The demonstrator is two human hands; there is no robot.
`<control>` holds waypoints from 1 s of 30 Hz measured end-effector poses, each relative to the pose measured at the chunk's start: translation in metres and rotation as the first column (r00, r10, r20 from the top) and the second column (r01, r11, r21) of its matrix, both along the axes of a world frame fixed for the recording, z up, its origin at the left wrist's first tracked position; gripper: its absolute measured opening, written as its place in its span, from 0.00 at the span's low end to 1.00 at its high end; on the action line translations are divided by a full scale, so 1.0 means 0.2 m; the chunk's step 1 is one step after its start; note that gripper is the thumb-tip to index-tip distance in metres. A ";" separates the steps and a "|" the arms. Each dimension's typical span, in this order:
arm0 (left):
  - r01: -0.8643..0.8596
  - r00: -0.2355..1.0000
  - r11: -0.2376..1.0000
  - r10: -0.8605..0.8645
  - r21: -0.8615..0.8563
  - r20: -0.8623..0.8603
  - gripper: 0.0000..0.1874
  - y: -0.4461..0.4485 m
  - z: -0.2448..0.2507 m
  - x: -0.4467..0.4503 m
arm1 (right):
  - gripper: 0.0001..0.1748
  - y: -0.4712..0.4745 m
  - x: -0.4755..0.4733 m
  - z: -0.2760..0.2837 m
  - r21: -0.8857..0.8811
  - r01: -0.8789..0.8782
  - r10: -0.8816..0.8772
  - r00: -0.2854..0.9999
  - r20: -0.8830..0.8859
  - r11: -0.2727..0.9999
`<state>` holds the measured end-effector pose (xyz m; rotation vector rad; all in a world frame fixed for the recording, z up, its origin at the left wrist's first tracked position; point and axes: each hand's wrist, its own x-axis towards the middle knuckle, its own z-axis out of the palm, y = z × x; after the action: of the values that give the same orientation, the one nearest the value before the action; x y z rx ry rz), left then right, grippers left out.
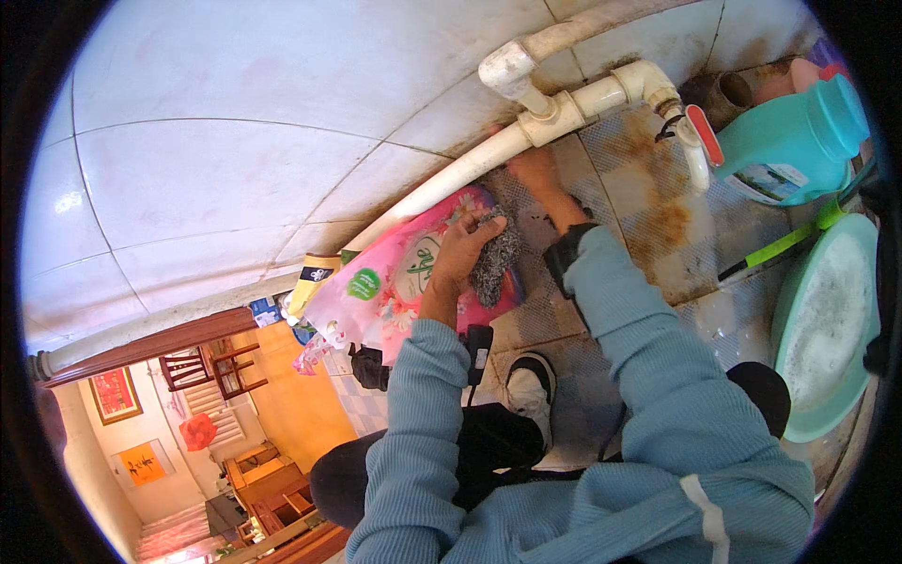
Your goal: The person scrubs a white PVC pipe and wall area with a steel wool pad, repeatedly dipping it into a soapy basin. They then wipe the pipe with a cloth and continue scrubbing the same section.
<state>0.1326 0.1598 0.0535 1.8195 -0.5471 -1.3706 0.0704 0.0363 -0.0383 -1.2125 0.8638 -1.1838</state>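
Observation:
My left hand [458, 254] grips a mottled grey cloth [497, 261], which hangs from between its thumb and fingers. Beneath and beside that hand lies a pink plastic package [380, 296] printed with flowers and bearing writing. My right hand [535, 173] reaches to the tiled floor [557, 303] at the foot of the wall, against a white plastic pipe [458, 180]. The pipe covers part of its fingers and the hand is blurred, so whether it holds anything cannot be told. A black band circles the right wrist.
At right, a red-handled tap [705, 137] juts from the pipework near a turquoise plastic jug [782, 148]. A green-handled tool [789, 240] rests beside a pale green basin [782, 359] of suds. Rust-brown stains mark the floor. At left, a doorway opens onto a room with chairs [229, 366].

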 end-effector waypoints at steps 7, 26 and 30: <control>0.041 0.994 0.999 -0.040 -0.003 0.105 0.20 -0.04 0.04 -0.06 | 0.12 0.05 -0.14 -0.01 0.168 -0.171 0.167 0.985 0.039 0.971; 0.004 0.999 0.998 0.000 -0.059 0.054 0.19 0.01 -0.02 0.02 | 0.08 0.10 -0.03 -0.10 -0.543 0.024 -0.486 0.483 -0.728 0.839; -0.004 0.999 0.998 0.007 -0.061 0.042 0.19 0.04 -0.07 0.06 | 0.09 0.16 0.06 -0.10 -0.535 -0.068 -0.422 0.533 -0.733 0.842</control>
<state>0.1443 0.1672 0.0404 1.8029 -0.5994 -1.2999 0.0828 0.0677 -0.0577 -2.2889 1.4772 -0.9816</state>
